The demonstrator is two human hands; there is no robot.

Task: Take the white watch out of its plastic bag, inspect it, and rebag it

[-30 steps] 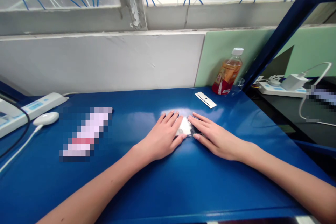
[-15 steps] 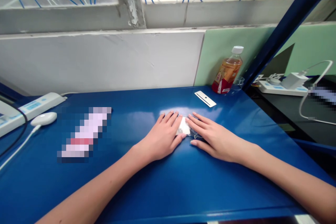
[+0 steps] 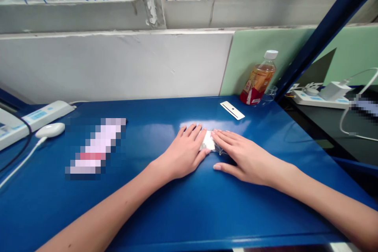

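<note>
A small white item in clear plastic wrapping (image 3: pixel 209 141) lies on the blue table (image 3: pixel 177 212), partly covered by both hands. My left hand (image 3: pixel 185 151) rests flat over its left side, fingers spread and thumb along the near edge. My right hand (image 3: pixel 236 153) lies over its right side with the fingers stretched out and the thumb apart, on the table side. What is under the palms and fingers is hidden.
Behind the hands lies a white flat card (image 3: pixel 232 110). A drink bottle (image 3: pixel 259 78) with a clear cup (image 3: pixel 270 93) stands at the back right. At left are a blurred-out flat object (image 3: pixel 97 147), a white charger (image 3: pixel 50 130) and a power strip (image 3: pixel 38 117).
The fingers of my right hand have drawn closer together and its thumb has moved slightly nearer. My left hand stays nearly still. The view has shifted slightly.
</note>
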